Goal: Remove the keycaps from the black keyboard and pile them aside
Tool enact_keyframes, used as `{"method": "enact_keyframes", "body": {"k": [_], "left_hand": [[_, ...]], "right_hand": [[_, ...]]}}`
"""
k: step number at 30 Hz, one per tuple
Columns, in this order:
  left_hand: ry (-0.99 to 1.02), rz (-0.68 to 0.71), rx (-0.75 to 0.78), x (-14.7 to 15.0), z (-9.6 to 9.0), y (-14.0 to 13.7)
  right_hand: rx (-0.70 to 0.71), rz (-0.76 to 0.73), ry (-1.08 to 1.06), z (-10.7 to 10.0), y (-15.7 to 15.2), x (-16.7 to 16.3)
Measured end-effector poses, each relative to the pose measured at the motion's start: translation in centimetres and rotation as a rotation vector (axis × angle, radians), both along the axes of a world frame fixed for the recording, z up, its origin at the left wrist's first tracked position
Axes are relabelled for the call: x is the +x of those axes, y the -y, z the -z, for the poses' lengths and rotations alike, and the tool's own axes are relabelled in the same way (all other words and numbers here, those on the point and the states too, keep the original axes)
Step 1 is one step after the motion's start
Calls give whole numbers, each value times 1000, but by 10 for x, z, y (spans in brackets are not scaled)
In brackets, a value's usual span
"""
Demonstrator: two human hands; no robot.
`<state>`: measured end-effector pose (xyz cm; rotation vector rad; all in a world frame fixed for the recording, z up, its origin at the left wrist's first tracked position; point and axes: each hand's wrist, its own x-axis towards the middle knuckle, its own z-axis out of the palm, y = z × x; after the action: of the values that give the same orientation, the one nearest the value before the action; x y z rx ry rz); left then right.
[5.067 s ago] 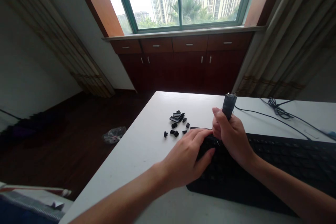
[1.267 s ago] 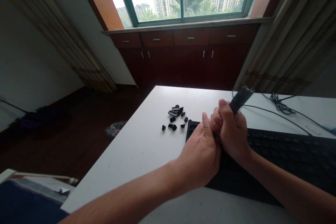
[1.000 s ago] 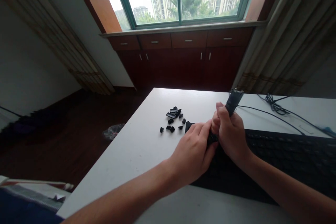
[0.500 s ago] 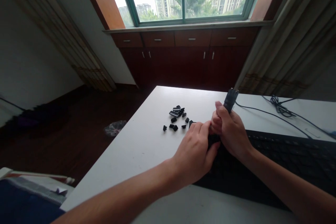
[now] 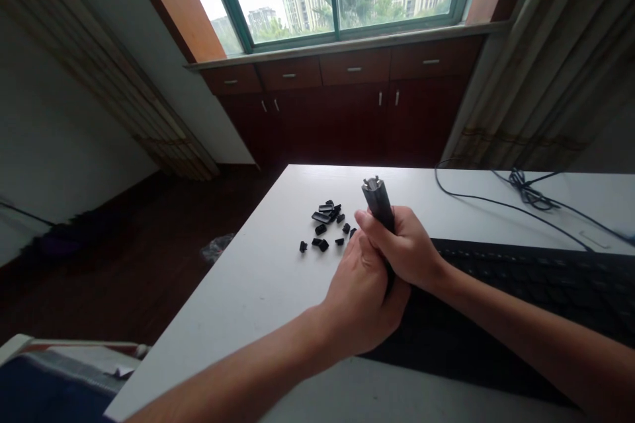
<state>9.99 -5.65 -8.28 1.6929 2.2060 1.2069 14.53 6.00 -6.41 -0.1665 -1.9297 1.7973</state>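
Observation:
My right hand (image 5: pixel 404 244) is wrapped round a black rod-shaped tool (image 5: pixel 378 201). Small metal prongs stick out of its upper end, while its lower end is hidden by my hands. Pressed up against it, my left hand (image 5: pixel 354 291) has its fingers curled and thumb tucked in, over the left end of a black keyboard (image 5: pixel 506 277). What lies inside the left hand is hidden. Left of the hands, several loose black keycaps (image 5: pixel 323 217) are scattered on the white table (image 5: pixel 258 277).
A thin black cable (image 5: pixel 506 208) runs across the table at the back right, partly bundled. Near it lies a small bent wire (image 5: pixel 592 240). A clear plastic bag (image 5: pixel 217 249) is on the dark floor by the table's left edge. Dark blue fabric (image 5: pixel 54 386) shows at the lower left.
My right hand has moved left with the tool, whose top swung left and now points nearly straight up. The left hand has shifted slightly and meets the right more closely. The camera view moved slightly.

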Motion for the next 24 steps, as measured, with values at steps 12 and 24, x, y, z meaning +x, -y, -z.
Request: {"method": "enact_keyframes", "body": {"k": [12, 24], "left_hand": [[-162, 203, -60, 5, -9, -1], [-183, 81, -81, -13, -13, 8]], "right_hand": [[-56, 56, -217, 6, 5, 17], [-491, 292, -333, -1, -12, 3]]}}
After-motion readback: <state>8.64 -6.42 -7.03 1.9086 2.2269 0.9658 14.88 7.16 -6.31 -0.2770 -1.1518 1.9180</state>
